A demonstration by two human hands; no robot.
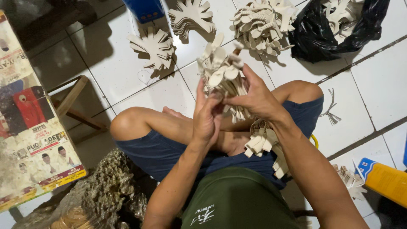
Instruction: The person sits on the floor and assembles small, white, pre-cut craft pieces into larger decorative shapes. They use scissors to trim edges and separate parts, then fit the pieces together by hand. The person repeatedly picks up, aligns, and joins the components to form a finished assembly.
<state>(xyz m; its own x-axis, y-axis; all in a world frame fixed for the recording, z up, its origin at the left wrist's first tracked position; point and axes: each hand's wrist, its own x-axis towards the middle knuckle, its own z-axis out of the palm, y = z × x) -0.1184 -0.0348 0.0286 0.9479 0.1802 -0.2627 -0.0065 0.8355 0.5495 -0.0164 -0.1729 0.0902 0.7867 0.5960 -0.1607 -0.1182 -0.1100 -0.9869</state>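
A bundle of pale cut-out shapes (223,74) is held upright above the lap, the left hand (207,116) closed round its stems and the right hand (254,98) pinching them from the side. The stems are best kept even and tightly gathered. A printed poster board (29,123) lies at left; an orange-and-blue box (383,179) lies at right; a black bag (330,32) of shapes sits on the floor (377,85).

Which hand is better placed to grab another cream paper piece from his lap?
Probably the right hand: its wrist is directly above the lap pile, while the left hand clasps the bundle.
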